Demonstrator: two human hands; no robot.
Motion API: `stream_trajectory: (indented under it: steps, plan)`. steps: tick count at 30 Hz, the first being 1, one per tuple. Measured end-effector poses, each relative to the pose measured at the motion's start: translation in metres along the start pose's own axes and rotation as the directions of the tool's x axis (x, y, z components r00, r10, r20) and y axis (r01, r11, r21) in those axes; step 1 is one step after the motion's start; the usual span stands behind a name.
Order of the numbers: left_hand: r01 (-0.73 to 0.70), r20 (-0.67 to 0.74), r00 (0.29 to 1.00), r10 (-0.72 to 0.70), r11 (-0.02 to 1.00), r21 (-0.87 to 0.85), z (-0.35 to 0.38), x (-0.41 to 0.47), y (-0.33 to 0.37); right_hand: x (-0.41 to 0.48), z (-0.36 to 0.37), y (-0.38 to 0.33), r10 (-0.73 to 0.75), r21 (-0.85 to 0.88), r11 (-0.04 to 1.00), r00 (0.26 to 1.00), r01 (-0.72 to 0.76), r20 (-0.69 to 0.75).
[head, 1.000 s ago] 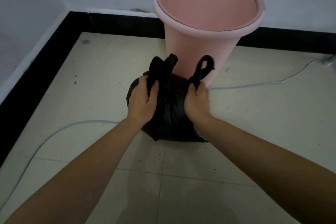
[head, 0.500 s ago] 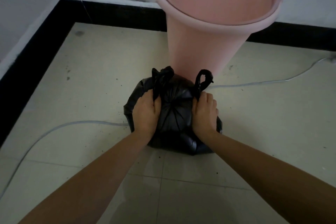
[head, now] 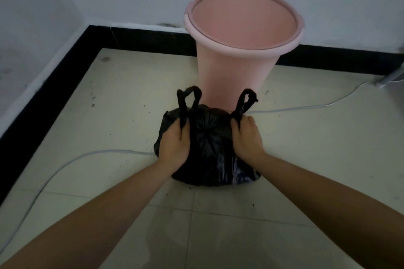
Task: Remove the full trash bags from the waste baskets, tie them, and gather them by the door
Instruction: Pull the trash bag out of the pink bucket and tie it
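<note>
A full black trash bag (head: pixel 209 148) sits on the pale tiled floor just in front of a pink waste basket (head: pixel 238 57), which stands upright with nothing inside. My left hand (head: pixel 173 143) is closed around the bag's left handle loop (head: pixel 188 98), which sticks up above my fist. My right hand (head: pixel 247 135) grips the right handle loop (head: pixel 246 100) the same way. The two loops stand apart, with the gathered top of the bag between my hands.
A thin white cable (head: pixel 65 164) runs across the floor behind the bag and on to the right (head: pixel 328 105). A black skirting band (head: pixel 135 37) edges the floor where white walls meet in the left corner. A grey object (head: pixel 391 78) lies at the right edge.
My hands have spread slightly wider on the bag and the handle loops stand taller and further apart. The view has pulled back, so the whole basket shows again.
</note>
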State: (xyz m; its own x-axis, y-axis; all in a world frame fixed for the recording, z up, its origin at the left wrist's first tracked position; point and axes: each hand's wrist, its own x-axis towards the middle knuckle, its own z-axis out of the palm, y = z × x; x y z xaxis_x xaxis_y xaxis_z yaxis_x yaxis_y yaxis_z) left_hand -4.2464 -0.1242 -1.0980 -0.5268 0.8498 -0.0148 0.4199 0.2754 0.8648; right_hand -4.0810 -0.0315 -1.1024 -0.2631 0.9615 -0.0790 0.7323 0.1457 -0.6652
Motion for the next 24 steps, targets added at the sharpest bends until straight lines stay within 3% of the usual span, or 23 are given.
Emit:
stream_trajectory:
  steps: [3, 6, 8, 10, 12, 14, 16, 21, 24]
  plan:
    - [-0.134, -0.181, 0.973, 0.14, 0.99, 0.045, -0.015, 0.007, 0.03, 0.001, -0.022, -0.027, -0.018, 0.164, 0.986, 0.994, 0.035, -0.107]
    - [-0.222, -0.287, 0.925, 0.248, 0.968, 0.12, -0.031, 0.017, 0.058, 0.0, -0.047, -0.059, -0.006, 0.461, 0.885, 0.99, 0.071, -0.142]
    - [-0.117, -0.273, 0.959, 0.081, 0.986, -0.118, -0.036, 0.018, 0.08, -0.001, -0.059, -0.075, 0.041, 0.591, 0.806, 0.991, 0.042, -0.127]
    - [0.076, -0.185, 0.964, -0.193, 0.861, -0.503, -0.038, 0.019, 0.097, 0.002, -0.063, -0.082, 0.105, 0.638, 0.77, 0.989, -0.018, -0.099]
    - [0.203, -0.099, 0.926, -0.363, 0.704, -0.681, -0.04, 0.021, 0.107, 0.003, -0.06, -0.079, 0.062, 0.54, 0.841, 0.995, -0.008, -0.083]
    - [0.203, -0.082, 0.915, -0.396, 0.625, -0.754, -0.039, 0.023, 0.114, 0.001, -0.053, -0.066, -0.055, 0.313, 0.948, 0.998, 0.063, -0.034]
    - [0.17, -0.1, 0.918, -0.385, 0.606, -0.777, -0.036, 0.023, 0.122, -0.002, -0.047, -0.054, -0.15, 0.119, 0.983, 0.987, 0.143, 0.056]
    - [0.146, -0.089, 0.953, -0.288, 0.699, -0.7, -0.029, 0.013, 0.127, -0.006, -0.034, -0.039, -0.229, -0.02, 0.971, 0.954, 0.237, 0.192]
    - [-0.078, -0.218, 0.976, -0.022, 0.894, -0.441, -0.03, 0.006, 0.127, -0.005, -0.039, -0.038, -0.233, 0.008, 0.971, 0.945, 0.237, 0.228]
